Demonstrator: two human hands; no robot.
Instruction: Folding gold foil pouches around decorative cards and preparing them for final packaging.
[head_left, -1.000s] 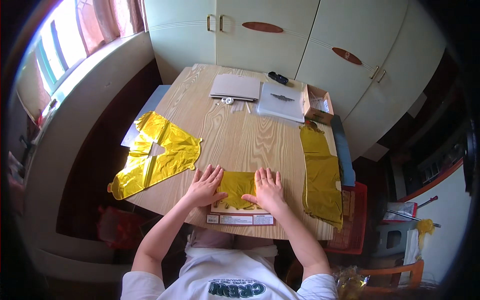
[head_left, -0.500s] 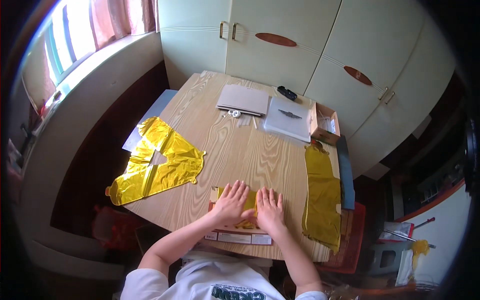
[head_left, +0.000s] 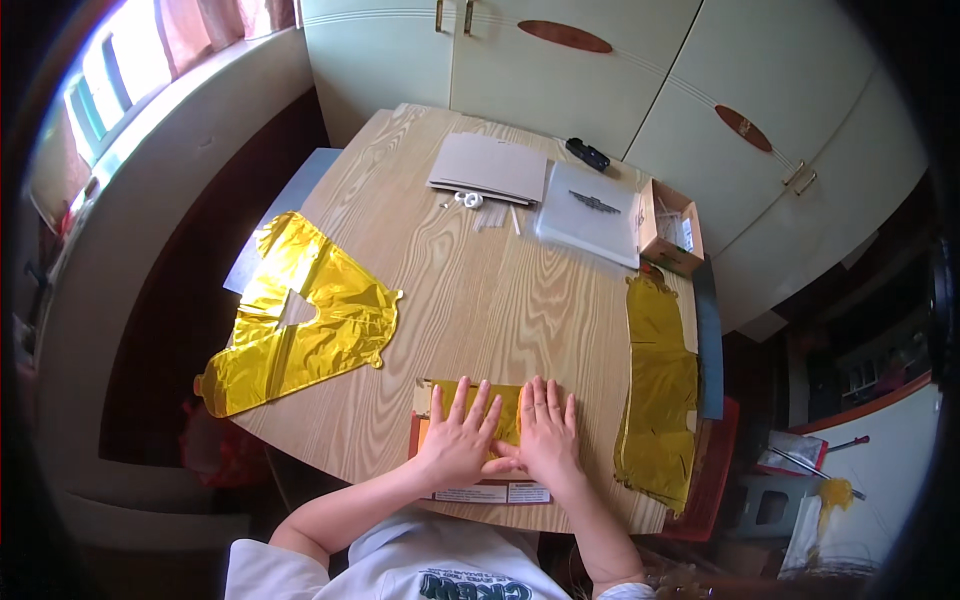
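Both of my hands lie flat at the table's front edge, on a folded piece of gold foil (head_left: 508, 398). My left hand (head_left: 460, 437) has its fingers spread over the foil's left part. Beside it, my right hand (head_left: 549, 432) presses along the right side, fingers stretched out. The thumbs meet or nearly meet between the hands. Beneath the foil is a flat printed card packet (head_left: 529, 493) with white label panels, largely covered by my hands. Off to the left, a flat gold foil balloon (head_left: 345, 325) with a central hole is spread out.
Along the right edge lies more flat gold foil (head_left: 660, 400). Toward the back are grey-beige cardboard sheets (head_left: 488, 165), small white rings (head_left: 468, 200), clear plastic bags (head_left: 592, 225), a black object (head_left: 587, 153) and an open wooden box (head_left: 672, 250). A red stool (head_left: 715, 480) stands at right.
My left hand has shifted left across the foil and its fingers have spread wider. More of the foil shows between the hands. The whole view has tilted slightly.
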